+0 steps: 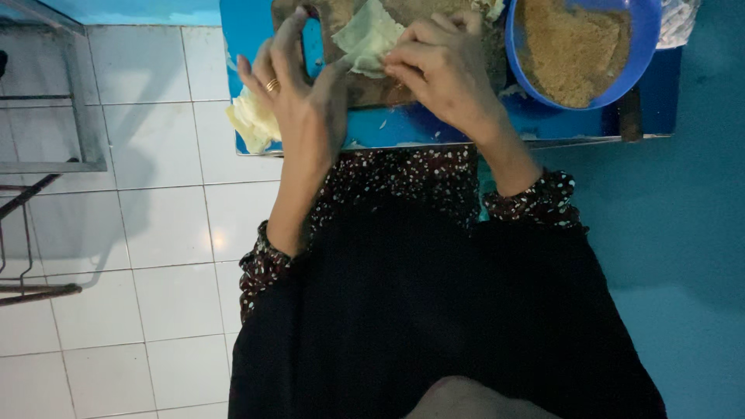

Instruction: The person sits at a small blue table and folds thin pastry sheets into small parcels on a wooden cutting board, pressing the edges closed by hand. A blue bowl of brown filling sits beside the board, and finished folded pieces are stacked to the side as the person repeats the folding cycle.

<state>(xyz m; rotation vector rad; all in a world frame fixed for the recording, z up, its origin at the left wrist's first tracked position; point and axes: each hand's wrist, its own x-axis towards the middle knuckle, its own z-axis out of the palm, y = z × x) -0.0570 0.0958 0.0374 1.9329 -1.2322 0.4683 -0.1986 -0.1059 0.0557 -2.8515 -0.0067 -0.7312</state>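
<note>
1. A thin, pale sheet of pastry wrapper (371, 35) lies on a brown wooden board (372, 89), at the top middle of the view. It is partly folded, with one corner raised.

2. The wrapper looks very light, soft and limp. It probably tears easily, so I judge it best taken by an edge or corner with the fingertips, using little pressure.

3. The right hand (442, 66) rests over the wrapper's right side, fingers curled and pinching its folded edge. The grip is narrow and closed on the sheet.

4. The left hand (299, 89) lies at the wrapper's left edge, wearing a gold ring. Its fingers are spread and flat, and its thumb side touches the sheet's edge. It presses rather than grasps, loosely open.

5. The board sits on a small blue table (434, 124), close to the person's body.

6. Just right of the board, a blue bowl (640, 58) holds a crumbly brown filling (570, 46).

7. At the table's left edge, under the left hand, a pile of pale folded wrappers (250, 122) overhangs the corner.

8. White floor tiles (155, 233) spread to the left, with a metal frame (77, 116) standing there. The person wears dark clothing with spotted sleeves (543, 198).
</note>
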